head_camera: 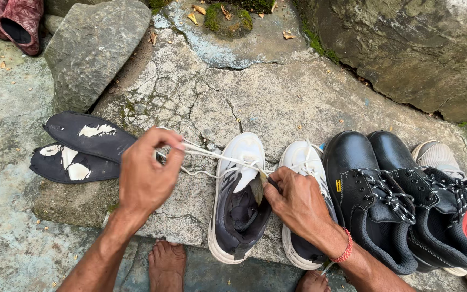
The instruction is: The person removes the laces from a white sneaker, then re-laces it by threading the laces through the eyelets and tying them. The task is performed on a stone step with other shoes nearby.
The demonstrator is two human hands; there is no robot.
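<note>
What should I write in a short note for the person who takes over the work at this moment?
Left hand: pinches the white lace, pulled out to the left, taut.
Right hand: holds the tongue of the white shoe, fingers at the eyelets.
Second white shoe stands beside it, then the black boots. Two black insoles lie at the left.
Done: insoles are out.
Left: the lace remains partly threaded in the eyelets.

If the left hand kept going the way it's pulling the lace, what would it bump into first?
The left hand pinches the white lace and pulls it up and leftward. Going on that way, it would probably meet the upper black insole first, with the big grey rock beyond; depth is hard to judge.
</note>
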